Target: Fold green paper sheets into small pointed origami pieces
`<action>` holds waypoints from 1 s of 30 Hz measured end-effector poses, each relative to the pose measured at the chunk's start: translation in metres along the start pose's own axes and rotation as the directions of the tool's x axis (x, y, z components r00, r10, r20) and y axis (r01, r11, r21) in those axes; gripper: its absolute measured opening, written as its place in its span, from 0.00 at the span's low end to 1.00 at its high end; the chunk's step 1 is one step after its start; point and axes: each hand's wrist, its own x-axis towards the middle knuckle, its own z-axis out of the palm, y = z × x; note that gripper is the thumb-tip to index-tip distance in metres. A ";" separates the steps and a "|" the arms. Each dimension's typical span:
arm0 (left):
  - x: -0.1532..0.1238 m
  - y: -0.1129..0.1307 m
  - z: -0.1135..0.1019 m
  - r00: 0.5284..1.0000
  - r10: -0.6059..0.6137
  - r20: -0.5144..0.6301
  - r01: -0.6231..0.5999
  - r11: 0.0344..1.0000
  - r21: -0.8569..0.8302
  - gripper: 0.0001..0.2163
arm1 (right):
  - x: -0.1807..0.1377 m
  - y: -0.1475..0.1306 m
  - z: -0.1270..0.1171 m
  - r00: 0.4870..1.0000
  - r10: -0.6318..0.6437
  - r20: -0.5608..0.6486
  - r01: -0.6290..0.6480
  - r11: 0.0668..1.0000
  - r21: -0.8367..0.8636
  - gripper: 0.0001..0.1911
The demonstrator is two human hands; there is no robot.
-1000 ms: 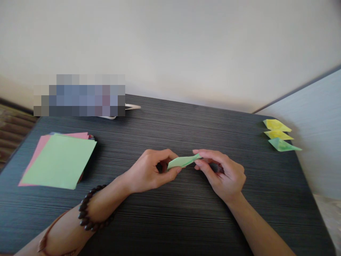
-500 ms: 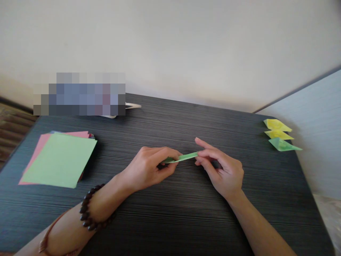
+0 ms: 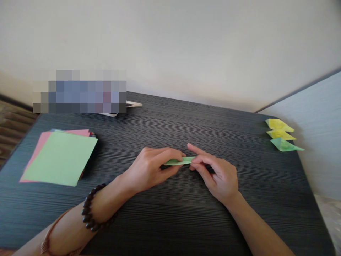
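Observation:
A narrow piece of folded green paper (image 3: 183,161) is held between my two hands above the middle of the dark table. My left hand (image 3: 156,167), with a beaded bracelet at the wrist, grips its left part between thumb and fingers, which hide some of it. At the right tip, my right hand (image 3: 215,172) pinches the paper between thumb and bent fingers, while one finger points up and away to the left.
On the left of the dark wood-grain table (image 3: 165,220) lies a stack of coloured paper, green sheet (image 3: 60,158) on top and pink sheet (image 3: 39,149) beneath. Several folded paper pieces (image 3: 279,135), yellow and green, sit at the right edge. A blurred-out object (image 3: 80,96) stands back left.
My right hand has moved slightly left, closer to my left hand. The folded green paper now lies more level, and less of it shows between the hands.

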 end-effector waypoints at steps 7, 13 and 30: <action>0.003 0.002 -0.001 0.995 -0.060 0.074 0.068 0.993 -0.101 0.06 | 0.000 0.001 0.001 0.999 -0.043 0.017 0.042 0.997 0.057 0.03; 0.002 0.005 -0.001 0.998 -0.034 0.051 0.040 0.992 -0.122 0.04 | 0.000 -0.004 0.002 1.000 0.025 0.017 -0.026 0.998 0.054 0.03; 0.005 0.015 -0.005 0.977 -0.214 0.024 0.214 0.954 -0.211 0.04 | -0.007 0.002 0.013 0.983 0.180 -0.028 -0.147 0.874 0.463 0.20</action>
